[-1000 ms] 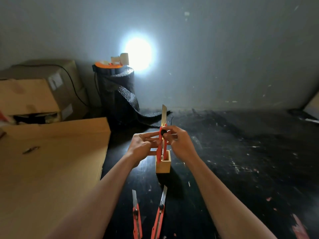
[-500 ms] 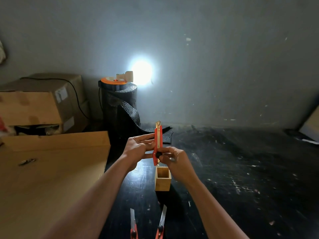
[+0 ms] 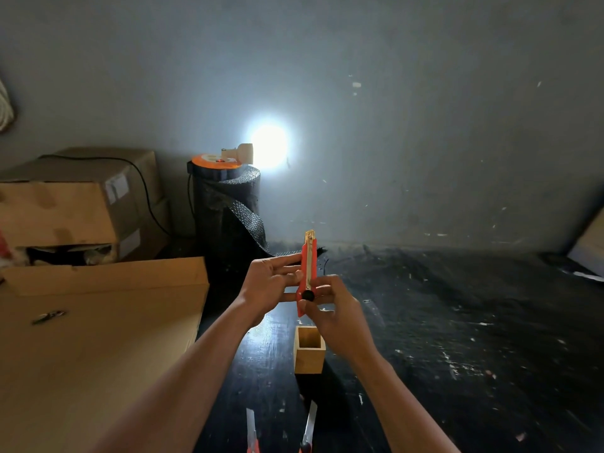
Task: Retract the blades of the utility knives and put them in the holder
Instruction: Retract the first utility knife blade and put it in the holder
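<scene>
Head view: upright orange knife [image 3: 308, 269] (blade retracted)

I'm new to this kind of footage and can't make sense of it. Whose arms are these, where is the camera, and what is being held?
There is no machine here: a person wears a camera on the head, looking down at their own arms. The left hand and right hand together hold an orange knife upright, its blade almost fully drawn in. Below it a wooden holder stands empty on the dark table. Two more knives lie nearer the person, blades out. Cardboard boxes sit to the left.
</scene>
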`<state>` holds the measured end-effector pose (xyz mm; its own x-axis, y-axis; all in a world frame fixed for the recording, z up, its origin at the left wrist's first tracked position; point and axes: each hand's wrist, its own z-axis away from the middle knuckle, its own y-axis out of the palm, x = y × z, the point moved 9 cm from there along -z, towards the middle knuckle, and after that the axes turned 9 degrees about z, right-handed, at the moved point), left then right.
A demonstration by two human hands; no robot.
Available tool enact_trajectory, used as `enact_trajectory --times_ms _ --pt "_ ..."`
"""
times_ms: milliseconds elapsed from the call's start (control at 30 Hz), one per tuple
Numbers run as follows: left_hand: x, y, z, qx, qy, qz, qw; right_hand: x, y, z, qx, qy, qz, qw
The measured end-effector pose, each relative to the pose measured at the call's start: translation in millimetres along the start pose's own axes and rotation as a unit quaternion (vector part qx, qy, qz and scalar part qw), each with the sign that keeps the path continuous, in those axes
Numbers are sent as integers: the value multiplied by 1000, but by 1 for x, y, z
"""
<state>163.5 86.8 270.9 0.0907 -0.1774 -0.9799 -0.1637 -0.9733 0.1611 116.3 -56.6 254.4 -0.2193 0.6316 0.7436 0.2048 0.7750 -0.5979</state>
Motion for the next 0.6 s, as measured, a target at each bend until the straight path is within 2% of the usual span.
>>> enact_trajectory --times_ms 167,600 --pt "-1 -5 -6 -13 6 -4 1000 5 -4 -3 6 -35 16 999" --pt "1 -5 -13 -23 -3 -16 1000 -1 -5 -12 13 -24 -7 1000"
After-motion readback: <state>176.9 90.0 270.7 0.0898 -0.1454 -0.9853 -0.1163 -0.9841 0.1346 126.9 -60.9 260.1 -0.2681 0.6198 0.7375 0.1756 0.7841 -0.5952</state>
